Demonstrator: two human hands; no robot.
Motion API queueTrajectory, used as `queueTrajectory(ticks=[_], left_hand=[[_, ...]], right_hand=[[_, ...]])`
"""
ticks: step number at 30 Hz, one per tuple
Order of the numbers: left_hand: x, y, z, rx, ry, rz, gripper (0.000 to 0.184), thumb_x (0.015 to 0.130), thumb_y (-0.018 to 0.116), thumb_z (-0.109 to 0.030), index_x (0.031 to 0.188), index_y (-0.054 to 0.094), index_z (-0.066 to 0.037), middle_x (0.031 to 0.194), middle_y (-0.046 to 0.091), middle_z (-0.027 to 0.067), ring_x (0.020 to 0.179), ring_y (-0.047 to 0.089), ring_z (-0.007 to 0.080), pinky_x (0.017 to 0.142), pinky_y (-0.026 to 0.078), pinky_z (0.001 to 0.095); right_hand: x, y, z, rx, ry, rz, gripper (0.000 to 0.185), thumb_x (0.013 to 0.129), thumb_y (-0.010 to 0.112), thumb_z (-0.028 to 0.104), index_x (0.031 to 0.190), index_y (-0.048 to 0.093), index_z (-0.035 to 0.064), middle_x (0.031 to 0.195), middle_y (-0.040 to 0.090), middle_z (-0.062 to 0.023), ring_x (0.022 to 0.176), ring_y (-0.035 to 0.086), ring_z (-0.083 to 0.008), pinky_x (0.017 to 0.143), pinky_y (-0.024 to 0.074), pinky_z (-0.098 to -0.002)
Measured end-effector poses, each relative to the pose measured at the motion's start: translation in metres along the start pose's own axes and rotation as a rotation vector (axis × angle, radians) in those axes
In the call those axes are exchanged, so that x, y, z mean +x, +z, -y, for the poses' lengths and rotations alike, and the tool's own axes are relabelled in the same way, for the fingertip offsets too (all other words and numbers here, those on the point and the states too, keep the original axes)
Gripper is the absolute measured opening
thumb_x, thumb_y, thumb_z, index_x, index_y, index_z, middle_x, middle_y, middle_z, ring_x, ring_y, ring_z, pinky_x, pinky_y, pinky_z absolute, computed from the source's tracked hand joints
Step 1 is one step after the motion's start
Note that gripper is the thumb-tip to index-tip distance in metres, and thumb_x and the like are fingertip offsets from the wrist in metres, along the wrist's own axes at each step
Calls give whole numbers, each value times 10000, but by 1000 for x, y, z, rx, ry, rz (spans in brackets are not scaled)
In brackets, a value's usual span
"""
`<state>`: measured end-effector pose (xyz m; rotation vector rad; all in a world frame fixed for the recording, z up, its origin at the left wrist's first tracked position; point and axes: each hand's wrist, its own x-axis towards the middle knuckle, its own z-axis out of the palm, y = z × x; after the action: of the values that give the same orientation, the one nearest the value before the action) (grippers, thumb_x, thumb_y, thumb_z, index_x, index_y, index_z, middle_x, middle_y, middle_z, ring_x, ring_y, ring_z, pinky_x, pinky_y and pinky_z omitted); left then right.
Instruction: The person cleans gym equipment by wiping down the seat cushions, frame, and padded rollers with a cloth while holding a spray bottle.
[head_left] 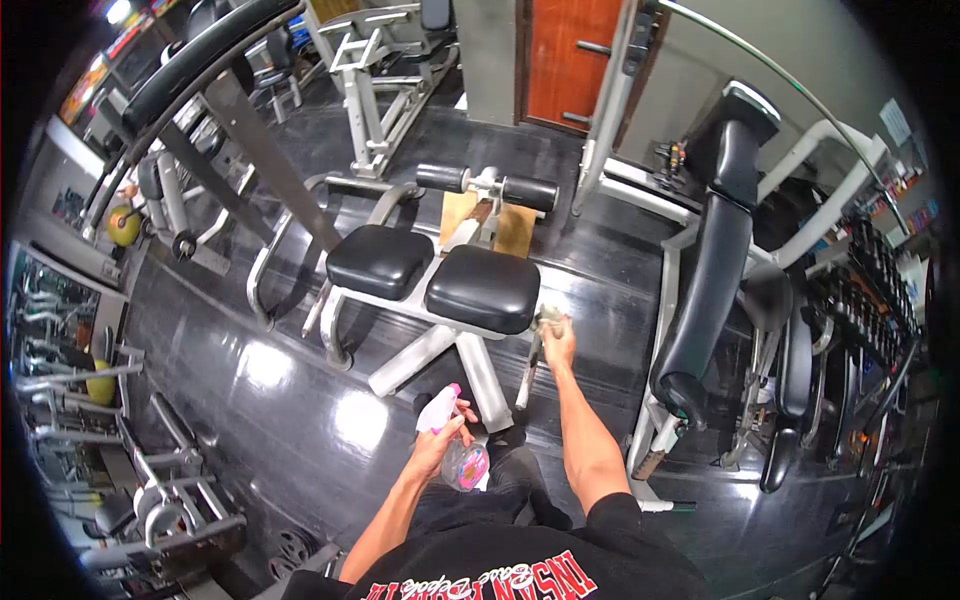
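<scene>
My left hand (432,448) is closed around the neck of a spray bottle (464,467), which has a clear body, a colourful label and a pink-and-white spray head. My right hand (562,346) grips a light-coloured cloth (550,318) beside the right edge of a black padded seat (482,290). The cloth is at the top of a grey metal handle (528,375) that hangs down by the seat. Left of this seat is a second black pad (380,262) on the same white-framed machine. Behind the seats is a black foam roller (530,193).
A tall bench machine with a long black pad (705,290) stands close on the right. Dumbbells (865,290) fill a rack beyond it. A slanted machine arm (265,160) rises at the left. Other machines line a mirror (60,340) and the back near an orange door (567,65).
</scene>
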<state>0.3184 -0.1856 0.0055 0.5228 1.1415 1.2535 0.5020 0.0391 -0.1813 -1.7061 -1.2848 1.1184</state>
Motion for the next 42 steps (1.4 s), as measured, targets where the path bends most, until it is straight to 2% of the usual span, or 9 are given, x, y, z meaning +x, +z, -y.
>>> queueTrajectory(ticks=[6, 14, 16, 21, 24, 29, 33, 37, 42], left_hand=[[-27, -7, 9, -80, 7, -168, 334, 888, 566, -179, 1170, 489, -18, 955, 583, 121, 614, 564, 133, 682, 511, 314], [-14, -12, 18, -75, 33, -126, 338, 898, 556, -182, 1182, 460, -25, 960, 559, 129, 601, 572, 153, 667, 533, 343], [-8, -11, 19, -78, 16, -105, 340, 899, 557, -186, 1182, 460, -26, 957, 560, 126, 601, 574, 154, 665, 536, 343], [6, -1, 11, -64, 3, -54, 335, 904, 557, -194, 1178, 461, -27, 949, 561, 119, 603, 577, 155, 662, 543, 344], [5, 4, 6, -94, -1, -78, 354, 891, 590, -203, 1175, 471, -27, 932, 580, 100, 614, 567, 129, 681, 522, 323], [-1, 0, 6, -49, 25, -137, 341, 884, 597, -195, 1159, 492, -24, 930, 578, 103, 615, 567, 135, 682, 520, 323], [-14, -7, 12, 5, 29, -192, 314, 910, 517, -146, 1194, 449, -28, 967, 550, 123, 652, 570, 157, 722, 515, 343], [-23, -15, 24, -4, 52, -248, 323, 897, 518, -129, 1196, 445, -28, 965, 552, 122, 645, 572, 160, 714, 521, 351], [-13, -10, 22, -89, 14, -260, 309, 888, 546, -127, 1170, 475, -23, 942, 570, 106, 639, 566, 148, 697, 514, 334]], right_hand=[[-32, 12, -9, -376, -158, 258, 597, 785, 527, 5, 1359, 420, 130, 1472, 237, -232, 1274, 389, -392, 1027, 380, -416], [-146, -14, -37, -340, -393, 266, 574, 708, 503, -92, 1197, 589, 197, 1451, 259, -238, 1052, 561, -403, 884, 481, -438], [-184, -28, -19, -341, -152, 383, 561, 710, 450, -111, 1188, 580, 155, 1400, 336, -253, 1112, 518, -414, 920, 476, -422], [-201, -59, -17, -95, 85, 235, 500, 829, 483, 11, 1324, 440, 65, 1211, 554, -241, 1124, 554, -356, 938, 440, -376], [-145, -56, -43, 44, 89, -173, 578, 914, 517, 228, 1372, 312, -58, 1314, 468, -265, 1221, 461, -372, 1005, 362, -387], [-15, -39, 9, -42, 76, -242, 621, 916, 510, 356, 1344, 340, -61, 1239, 509, -299, 1162, 488, -424, 961, 391, -430], [31, 8, 21, -343, 47, 263, 477, 876, 513, 189, 1277, 408, -48, 1172, 554, -266, 1089, 531, -412, 925, 422, -440], [10, 32, -22, -447, -245, 69, 511, 800, 515, 30, 1304, 435, 69, 1214, 530, -258, 995, 580, -424, 873, 465, -476], [-74, -19, -9, -490, -361, 340, 517, 761, 491, -53, 1223, 536, 175, 1350, 403, -259, 938, 590, -446, 793, 516, -467]])
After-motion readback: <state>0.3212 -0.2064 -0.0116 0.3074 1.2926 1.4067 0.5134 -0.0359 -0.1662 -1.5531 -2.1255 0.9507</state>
